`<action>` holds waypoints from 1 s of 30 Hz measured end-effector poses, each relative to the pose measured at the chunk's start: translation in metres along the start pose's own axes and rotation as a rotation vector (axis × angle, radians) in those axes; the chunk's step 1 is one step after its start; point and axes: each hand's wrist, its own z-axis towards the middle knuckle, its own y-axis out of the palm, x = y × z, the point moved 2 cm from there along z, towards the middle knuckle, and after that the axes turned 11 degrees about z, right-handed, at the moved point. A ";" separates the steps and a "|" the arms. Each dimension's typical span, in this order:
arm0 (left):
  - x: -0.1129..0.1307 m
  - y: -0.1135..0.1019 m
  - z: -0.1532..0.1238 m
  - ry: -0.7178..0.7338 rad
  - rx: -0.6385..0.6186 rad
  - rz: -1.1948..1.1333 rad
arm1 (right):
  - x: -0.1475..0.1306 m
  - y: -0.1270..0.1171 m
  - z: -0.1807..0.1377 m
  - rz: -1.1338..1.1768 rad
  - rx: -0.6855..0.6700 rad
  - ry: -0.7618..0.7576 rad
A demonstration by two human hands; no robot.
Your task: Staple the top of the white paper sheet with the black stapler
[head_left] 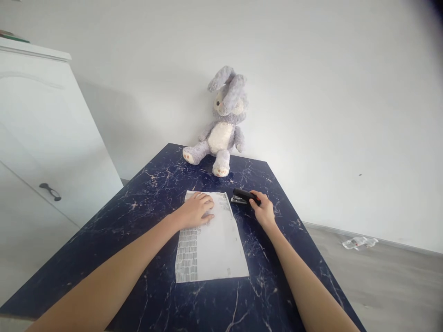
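Left hand (pixel 196 210) lies flat, fingers spread, on the paper (pixel 211 240). Right hand (pixel 263 210) grips the black stapler (pixel 244 197), touching the paper's corner.

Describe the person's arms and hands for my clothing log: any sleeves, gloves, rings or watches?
Both forearms are bare right to the picture's bottom edge; no sleeve shows. The left hand and right hand wear no gloves, and no ring, watch or bracelet is visible. Nails look short, though too small to tell more.
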 end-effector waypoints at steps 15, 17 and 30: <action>0.018 0.013 -0.001 0.108 -0.264 -0.026 | -0.010 0.003 -0.008 0.212 -0.320 -0.035; 0.018 0.013 -0.001 0.098 -0.284 -0.038 | -0.007 0.003 -0.008 0.205 -0.315 -0.026; 0.027 0.014 0.002 0.129 -0.278 -0.032 | -0.033 0.011 -0.011 -0.010 -0.265 -0.240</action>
